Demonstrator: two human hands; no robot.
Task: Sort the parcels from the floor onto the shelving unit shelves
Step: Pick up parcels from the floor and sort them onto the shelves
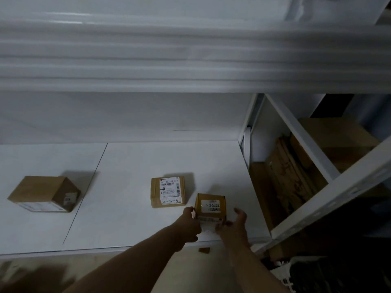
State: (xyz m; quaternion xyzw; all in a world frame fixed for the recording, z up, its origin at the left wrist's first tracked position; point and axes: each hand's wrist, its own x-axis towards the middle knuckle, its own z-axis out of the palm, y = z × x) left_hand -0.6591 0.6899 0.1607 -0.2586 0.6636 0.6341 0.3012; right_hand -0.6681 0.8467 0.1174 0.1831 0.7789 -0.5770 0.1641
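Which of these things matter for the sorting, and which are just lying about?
Job: small box, between left hand and right hand; middle box; left box; shelf.
Lying about: cardboard in the next bay.

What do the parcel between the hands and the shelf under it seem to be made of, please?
The small parcel: brown cardboard by its look, matte, with a white paper label. The shelf: smooth white board, perhaps laminate or painted metal.
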